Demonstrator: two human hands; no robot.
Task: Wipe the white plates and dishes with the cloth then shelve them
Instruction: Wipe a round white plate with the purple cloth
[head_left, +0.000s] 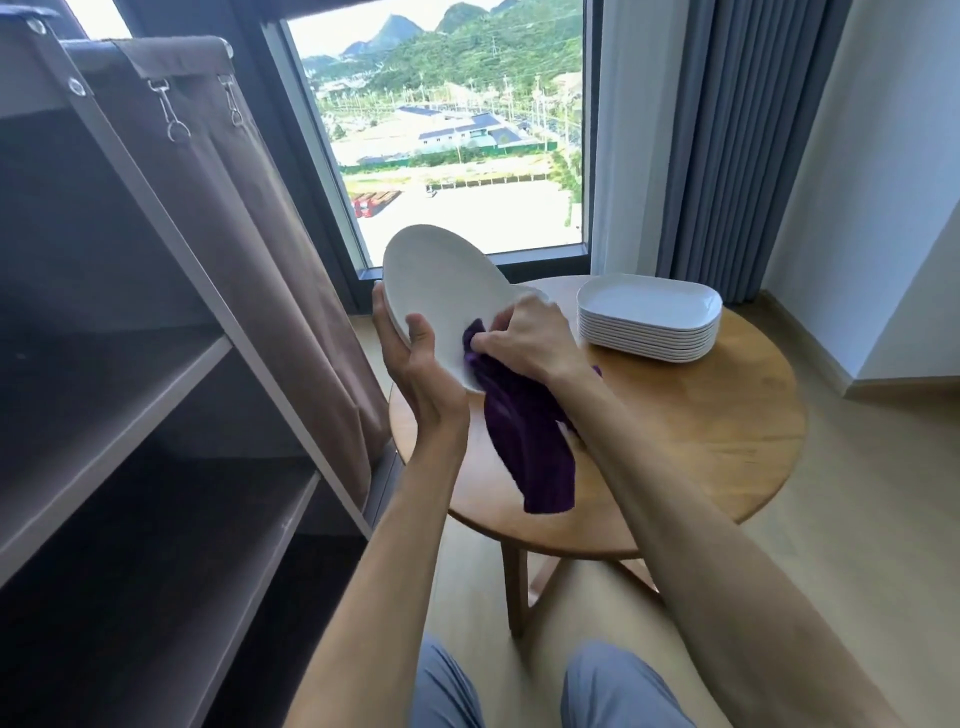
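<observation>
Writing, brands, labels: none legible on any item.

Left hand (415, 364): fingers curled behind the rim of the oval white glossy plate (441, 291), thumb lying across its front face; it grips the plate tilted on edge above the near-left part of the tabletop.

Right hand (524, 338): fingers bunched round the dark purple soft cloth (524, 431), pressing it against the lower part of the plate's face. The rest of the cloth hangs down in loose folds below the wrist, over the tabletop.

Round light-brown wooden tabletop (701, 415): smooth, on angled wooden legs.

Stack of white rounded-rectangular dishes (649, 317): about 10, glossy, nested evenly, at the far side of the tabletop, apart from both hands.

Grey-brown fabric-lined shelf unit (156, 389): left of the person, metal-framed, with a brown curtain (234, 182) clipped to its top rail and drawn aside.

Window (441, 130): behind the tabletop, flanked by pleated blue-grey drapes (737, 145).
</observation>
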